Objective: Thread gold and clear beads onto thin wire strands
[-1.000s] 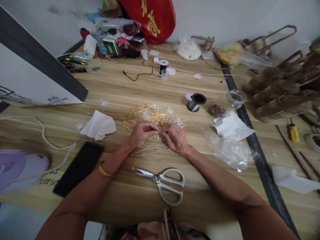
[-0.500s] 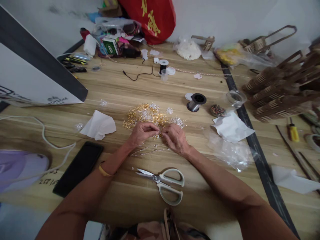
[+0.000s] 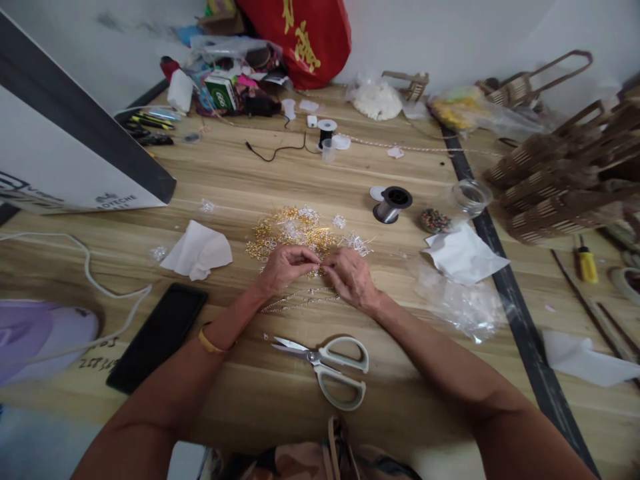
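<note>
Two bare hands meet fingertip to fingertip at the near edge of a glinting heap of metal bits.
The left hand [image 3: 287, 268] and right hand [image 3: 354, 277] each curl with thumb and forefinger drawn into a pinch, almost touching; whether they grasp some tiny piece, I cannot tell. Just beyond them, the loose gold and silver pile [image 3: 270, 233] spreads over the streaky wood-grain worktop [image 3: 230, 183], grainy and ring-like at left, with slender silvery pins [image 3: 359, 244] at right. Thin linked chains [image 3: 287, 307] lie on the near side of the hands, and nearer the person rest scissors [image 3: 313, 357] with smooth, pale looped handles.
</note>
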The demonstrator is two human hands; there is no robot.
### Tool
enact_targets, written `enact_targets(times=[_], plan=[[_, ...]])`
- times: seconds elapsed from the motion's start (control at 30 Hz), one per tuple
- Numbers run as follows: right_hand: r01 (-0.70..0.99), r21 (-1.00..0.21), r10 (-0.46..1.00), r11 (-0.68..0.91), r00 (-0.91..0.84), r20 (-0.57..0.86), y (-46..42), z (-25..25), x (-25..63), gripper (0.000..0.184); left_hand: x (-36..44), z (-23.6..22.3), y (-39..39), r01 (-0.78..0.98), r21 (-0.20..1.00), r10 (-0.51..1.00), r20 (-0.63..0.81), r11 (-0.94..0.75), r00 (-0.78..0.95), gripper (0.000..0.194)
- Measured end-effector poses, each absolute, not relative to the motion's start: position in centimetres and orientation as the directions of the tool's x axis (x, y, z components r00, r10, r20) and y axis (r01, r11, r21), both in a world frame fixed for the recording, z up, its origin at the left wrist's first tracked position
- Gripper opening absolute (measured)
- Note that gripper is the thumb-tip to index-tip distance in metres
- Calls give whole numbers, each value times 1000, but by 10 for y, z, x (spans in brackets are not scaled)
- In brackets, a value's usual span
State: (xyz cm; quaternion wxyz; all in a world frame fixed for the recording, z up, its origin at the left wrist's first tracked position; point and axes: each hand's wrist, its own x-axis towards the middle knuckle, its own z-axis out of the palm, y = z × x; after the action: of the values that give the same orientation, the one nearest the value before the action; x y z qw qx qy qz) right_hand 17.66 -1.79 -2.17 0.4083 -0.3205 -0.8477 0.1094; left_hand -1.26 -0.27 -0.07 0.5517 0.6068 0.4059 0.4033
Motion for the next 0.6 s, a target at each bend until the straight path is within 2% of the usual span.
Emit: enact_targets(times=[0.6], plan=[[460,-470,653,753,-436,619,-19,-22,177,7,-12,-2,-3,57,997,944,22,-43,330,20]])
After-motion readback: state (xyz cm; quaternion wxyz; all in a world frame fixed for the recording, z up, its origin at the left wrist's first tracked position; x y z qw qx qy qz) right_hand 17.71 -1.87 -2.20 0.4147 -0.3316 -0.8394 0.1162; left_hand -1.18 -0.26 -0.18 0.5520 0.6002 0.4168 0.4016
